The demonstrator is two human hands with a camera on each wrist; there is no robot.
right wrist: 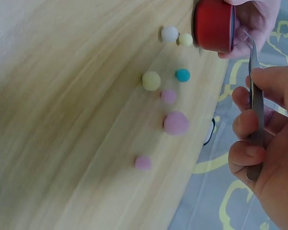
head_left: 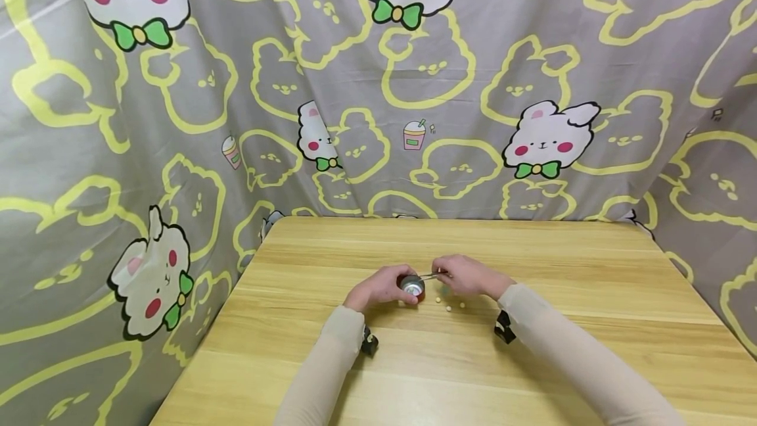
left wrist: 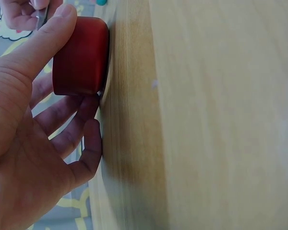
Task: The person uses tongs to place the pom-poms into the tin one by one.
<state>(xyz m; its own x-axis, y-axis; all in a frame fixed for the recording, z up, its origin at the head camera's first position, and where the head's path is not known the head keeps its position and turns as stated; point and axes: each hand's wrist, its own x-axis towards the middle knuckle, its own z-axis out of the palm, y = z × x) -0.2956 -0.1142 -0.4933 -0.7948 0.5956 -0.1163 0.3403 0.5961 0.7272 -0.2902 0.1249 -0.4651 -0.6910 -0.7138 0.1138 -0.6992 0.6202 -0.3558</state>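
Left hand grips small red cup; right hand pinches metal tweezers over it. Pompoms on counter: likely light, soft; pinch mid-ball.

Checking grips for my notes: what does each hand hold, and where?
Left hand grips the red cup by its side wall; right hand pinches the tweezers mid-shaft.

Smooth pale wood table, shiny metal tweezers, matt red cup, fuzzy pompoms, printed cloth backdrop.
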